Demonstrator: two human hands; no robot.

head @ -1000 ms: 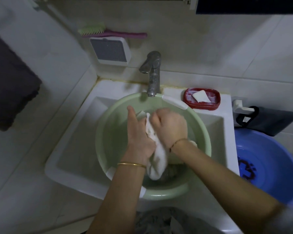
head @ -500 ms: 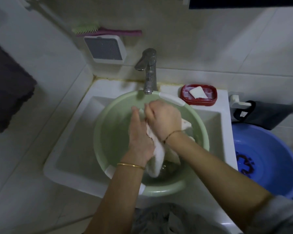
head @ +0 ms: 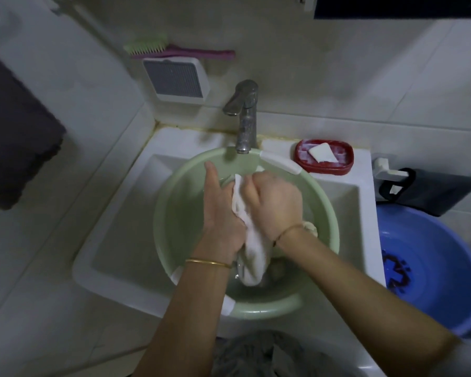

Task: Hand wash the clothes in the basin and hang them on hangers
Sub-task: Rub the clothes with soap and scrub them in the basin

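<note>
Over the pale green basin (head: pixel 174 213) that sits in the white sink (head: pixel 114 240) under the tap (head: pixel 245 115), a white garment (head: pixel 252 248) is bunched between the two hands, its lower end trailing toward the basin's bottom so that drips fall back inside. The right hand (head: pixel 276 202) is clenched around the upper part of the cloth, knuckles up, apparently to rub it. The left hand (head: pixel 223 213) lies alongside with its fingers fairly straight and the thumb pointing toward the tap, pressing the fabric from the other side as a backing surface. How much water the basin holds cannot be told. A bar of soap (head: pixel 322 153) lies in a red soap dish (head: pixel 324 165) on the sink's ledge just beside the basin, within easy reach for lathering. A blue tub (head: pixel 433 268) stands to the right of the sink, likely for rinsing or washed pieces. No hangers are in view, so the scrubbing stage seems under way.
</note>
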